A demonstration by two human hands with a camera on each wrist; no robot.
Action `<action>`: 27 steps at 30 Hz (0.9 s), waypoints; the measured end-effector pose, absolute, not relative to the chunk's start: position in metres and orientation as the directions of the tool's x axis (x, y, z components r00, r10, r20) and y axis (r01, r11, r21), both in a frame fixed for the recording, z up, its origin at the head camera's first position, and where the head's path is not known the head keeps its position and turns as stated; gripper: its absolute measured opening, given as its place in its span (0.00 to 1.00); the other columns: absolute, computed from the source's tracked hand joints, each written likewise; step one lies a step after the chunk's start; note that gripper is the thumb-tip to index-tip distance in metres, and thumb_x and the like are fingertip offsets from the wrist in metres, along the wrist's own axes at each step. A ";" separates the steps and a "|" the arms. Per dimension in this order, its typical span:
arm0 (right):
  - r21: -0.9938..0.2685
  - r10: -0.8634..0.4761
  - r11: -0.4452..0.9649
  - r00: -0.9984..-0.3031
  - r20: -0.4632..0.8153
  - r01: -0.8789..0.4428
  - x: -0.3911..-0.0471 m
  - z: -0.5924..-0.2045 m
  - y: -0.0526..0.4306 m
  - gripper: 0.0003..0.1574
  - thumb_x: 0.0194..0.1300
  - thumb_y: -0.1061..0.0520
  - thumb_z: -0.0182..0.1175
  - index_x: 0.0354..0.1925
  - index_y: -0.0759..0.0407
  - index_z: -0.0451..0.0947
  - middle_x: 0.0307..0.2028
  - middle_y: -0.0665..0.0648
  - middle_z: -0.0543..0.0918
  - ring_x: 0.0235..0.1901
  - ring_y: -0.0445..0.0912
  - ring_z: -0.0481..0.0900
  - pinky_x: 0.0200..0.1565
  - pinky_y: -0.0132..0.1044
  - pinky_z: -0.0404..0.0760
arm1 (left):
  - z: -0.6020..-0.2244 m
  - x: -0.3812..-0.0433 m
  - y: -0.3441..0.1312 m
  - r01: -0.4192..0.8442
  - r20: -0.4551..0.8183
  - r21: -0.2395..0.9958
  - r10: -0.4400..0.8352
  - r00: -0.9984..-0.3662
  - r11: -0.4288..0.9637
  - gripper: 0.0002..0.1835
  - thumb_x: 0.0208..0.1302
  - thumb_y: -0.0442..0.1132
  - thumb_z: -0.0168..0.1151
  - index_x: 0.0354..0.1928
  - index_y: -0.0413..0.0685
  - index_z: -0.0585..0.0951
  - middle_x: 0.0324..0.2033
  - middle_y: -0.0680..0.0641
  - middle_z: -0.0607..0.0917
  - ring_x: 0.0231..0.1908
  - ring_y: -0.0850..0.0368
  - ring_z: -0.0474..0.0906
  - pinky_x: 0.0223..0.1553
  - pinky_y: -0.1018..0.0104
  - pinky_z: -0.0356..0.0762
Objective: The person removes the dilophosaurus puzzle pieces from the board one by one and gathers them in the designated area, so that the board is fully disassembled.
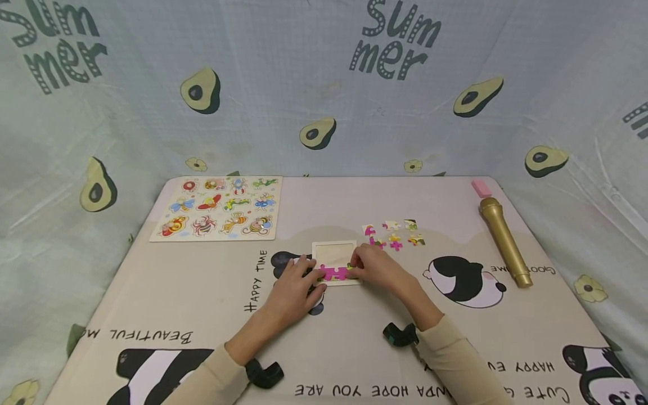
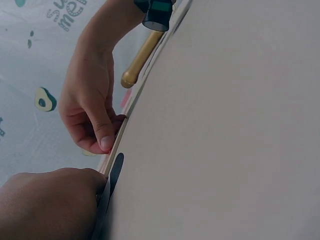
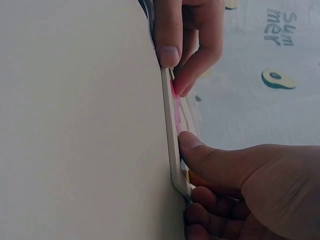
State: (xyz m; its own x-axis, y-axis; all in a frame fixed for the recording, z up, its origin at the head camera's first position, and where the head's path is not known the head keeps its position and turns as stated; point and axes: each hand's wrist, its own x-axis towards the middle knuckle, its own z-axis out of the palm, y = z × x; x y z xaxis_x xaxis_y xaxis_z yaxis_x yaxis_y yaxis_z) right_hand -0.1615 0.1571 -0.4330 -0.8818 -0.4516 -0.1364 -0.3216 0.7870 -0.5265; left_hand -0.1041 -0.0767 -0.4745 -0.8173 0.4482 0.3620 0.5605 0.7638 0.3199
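Note:
A small pale puzzle tray [image 1: 334,244] lies at the middle of the table, with a row of pink jigsaw pieces [image 1: 335,274] along its near side. My left hand [image 1: 296,284] holds the tray at its near left corner: the thumb is at the edge and a fingertip touches the pink row, as the right wrist view shows. At the tray's right side, my right hand [image 1: 378,267] pinches a jigsaw piece, mostly hidden by the fingers, at the end of the row. The tray's far part shows bare wood.
Several loose jigsaw pieces [image 1: 395,235] lie beyond my right hand. A board of cartoon insects [image 1: 217,209] is at the back left. On the right are a gold microphone-shaped object [image 1: 506,242] and a pink block [image 1: 481,188]. Printed curtains [image 1: 263,73] border the table.

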 end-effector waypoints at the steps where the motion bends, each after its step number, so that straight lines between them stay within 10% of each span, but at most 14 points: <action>1: -0.528 -0.454 0.785 -0.881 -0.136 -0.323 -0.162 -0.434 0.157 0.14 0.62 0.52 0.71 0.34 0.61 0.79 0.29 0.52 0.76 0.28 0.41 0.70 0.31 0.31 0.72 | -0.475 -0.104 -0.077 0.561 0.365 0.319 0.447 -0.817 0.764 0.16 0.66 0.47 0.65 0.52 0.49 0.84 0.56 0.39 0.82 0.65 0.34 0.74 0.67 0.36 0.69; 27: -0.548 -0.457 0.779 -0.874 -0.165 -0.304 -0.161 -0.434 0.158 0.15 0.63 0.52 0.70 0.34 0.60 0.75 0.30 0.52 0.75 0.28 0.42 0.69 0.30 0.31 0.69 | -0.475 -0.103 -0.076 0.527 0.314 0.339 0.435 -0.844 0.779 0.18 0.69 0.49 0.63 0.55 0.50 0.83 0.59 0.40 0.81 0.68 0.36 0.72 0.70 0.38 0.65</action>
